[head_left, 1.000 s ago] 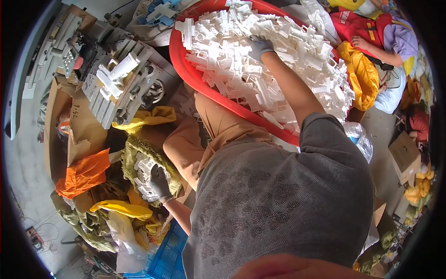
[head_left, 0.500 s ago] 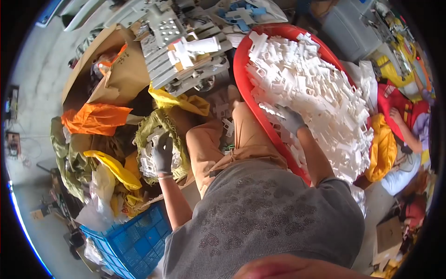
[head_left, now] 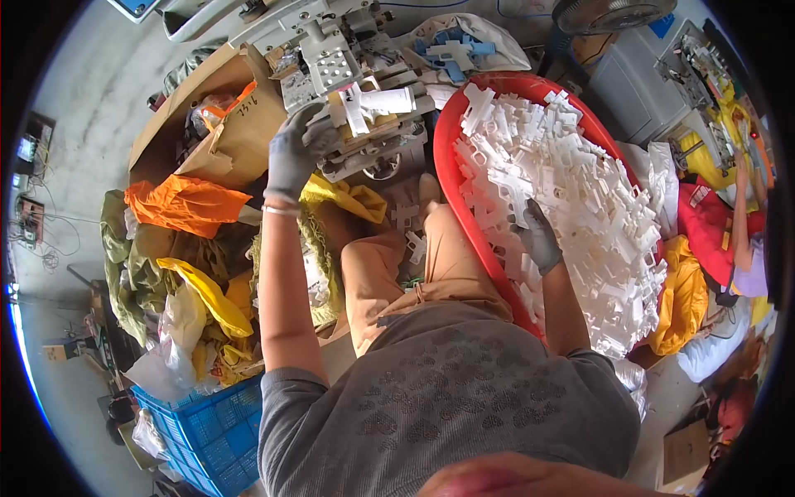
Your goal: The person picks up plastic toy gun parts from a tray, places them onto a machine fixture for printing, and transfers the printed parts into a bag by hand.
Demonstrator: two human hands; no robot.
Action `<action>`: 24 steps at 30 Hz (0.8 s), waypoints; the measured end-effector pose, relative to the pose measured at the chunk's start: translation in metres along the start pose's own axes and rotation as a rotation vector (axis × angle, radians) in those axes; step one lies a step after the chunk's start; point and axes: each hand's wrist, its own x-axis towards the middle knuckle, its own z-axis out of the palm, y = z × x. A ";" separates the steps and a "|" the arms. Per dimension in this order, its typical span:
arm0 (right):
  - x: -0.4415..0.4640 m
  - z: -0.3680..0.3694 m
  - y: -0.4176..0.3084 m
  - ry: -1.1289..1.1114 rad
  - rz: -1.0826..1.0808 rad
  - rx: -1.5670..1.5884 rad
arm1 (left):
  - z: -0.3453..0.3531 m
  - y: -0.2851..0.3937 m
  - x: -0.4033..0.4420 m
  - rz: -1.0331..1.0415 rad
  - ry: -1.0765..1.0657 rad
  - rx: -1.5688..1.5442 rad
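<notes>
My left hand, in a grey glove, reaches to the left side of a metal machine; its fingers are apart and hold nothing I can see. Just right of those fingers, a white plastic toy pistol lies on the machine's fixture. My right hand, gloved too, is over the red tub, its fingers closed round a white toy pistol piece. Beneath it the tub is heaped with white toy pistol pieces. Part of the held piece is hidden by the fingers.
A green sack with white pieces stands by my left leg. Left of it are a cardboard box, orange cloth and a blue crate. Blue toy pistols lie in a bag behind. Another person's arm shows at right.
My left hand has left the green sack and moved up to the machine. My right hand has shifted slightly right and down over the tub. The view has tilted a little.
</notes>
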 end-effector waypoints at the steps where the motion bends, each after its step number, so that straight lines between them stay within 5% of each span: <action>1: 0.000 0.002 -0.003 0.001 -0.005 0.000 | 0.006 -0.002 0.010 0.017 -0.054 -0.024; 7: 0.010 0.034 -0.041 -0.013 -0.063 0.113 | 0.013 -0.021 0.026 -0.048 -0.156 -0.103; 13: 0.055 0.127 -0.111 -0.170 -0.515 -0.612 | -0.017 -0.010 -0.046 -0.120 0.141 -0.125; 15: 0.072 0.158 -0.124 -0.268 -0.669 -0.796 | -0.023 -0.037 -0.098 -0.255 0.241 -0.330; 19: 0.105 0.214 -0.140 -0.445 -0.931 -1.062 | -0.066 -0.057 -0.191 -0.637 0.322 0.049; 24: 0.155 0.241 -0.121 -0.450 -1.060 -1.270 | -0.088 -0.096 -0.298 -0.856 0.400 -0.006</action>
